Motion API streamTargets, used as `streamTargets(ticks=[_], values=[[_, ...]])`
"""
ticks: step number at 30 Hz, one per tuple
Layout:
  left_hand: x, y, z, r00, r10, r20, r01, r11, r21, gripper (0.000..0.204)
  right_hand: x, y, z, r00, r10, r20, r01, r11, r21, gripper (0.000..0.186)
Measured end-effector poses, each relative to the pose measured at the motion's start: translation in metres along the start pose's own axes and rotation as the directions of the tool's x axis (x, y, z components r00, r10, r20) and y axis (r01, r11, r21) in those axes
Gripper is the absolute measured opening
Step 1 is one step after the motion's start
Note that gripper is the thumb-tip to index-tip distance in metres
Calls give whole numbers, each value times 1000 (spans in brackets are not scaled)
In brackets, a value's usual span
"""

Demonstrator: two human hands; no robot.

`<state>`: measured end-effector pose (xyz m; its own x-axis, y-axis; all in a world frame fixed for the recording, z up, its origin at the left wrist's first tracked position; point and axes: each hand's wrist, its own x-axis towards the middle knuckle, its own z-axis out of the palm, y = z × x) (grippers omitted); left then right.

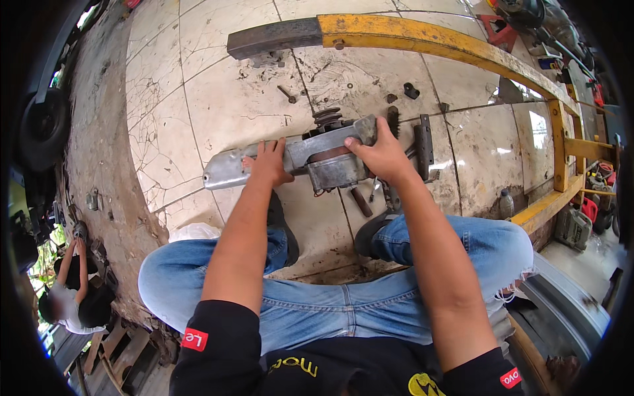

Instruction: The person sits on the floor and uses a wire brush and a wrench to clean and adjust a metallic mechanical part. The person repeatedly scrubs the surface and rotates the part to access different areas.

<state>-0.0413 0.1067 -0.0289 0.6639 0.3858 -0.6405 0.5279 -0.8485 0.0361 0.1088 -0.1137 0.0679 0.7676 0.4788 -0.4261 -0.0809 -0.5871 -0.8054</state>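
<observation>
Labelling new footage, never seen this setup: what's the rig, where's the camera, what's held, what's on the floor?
No robot here: just a person's two bare hands. The single picture comes from a fisheye camera on their head, looking down, so straight edges bend.

The right hand grasps the right end of a grey metal machine assembly; the left hand lies on its left part, grip unclear. On the tiled floor around it lie a bolt and other loose parts. Beyond is a yellow metal frame.
</observation>
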Motion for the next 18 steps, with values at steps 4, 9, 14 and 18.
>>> streamTargets(ticks=[4,9,14,18], values=[[16,-62,25,994,24,-106,-93,693,-715,74,-10,-4,27,994,-88,-68,82,994,-77,71],[-26,33,-29,960,-198,-196,-148,234,-961,63,-12,5,47,975,-45,-218,36,998,-47,80],[-18,46,-19,807,-254,-533,-303,597,-743,52,-23,7,31,998,-21,-54,21,1000,9,96],[-15,57,-7,766,-286,-576,-334,588,-737,37,-36,-4,-8,975,195,108,-197,980,3,109]])
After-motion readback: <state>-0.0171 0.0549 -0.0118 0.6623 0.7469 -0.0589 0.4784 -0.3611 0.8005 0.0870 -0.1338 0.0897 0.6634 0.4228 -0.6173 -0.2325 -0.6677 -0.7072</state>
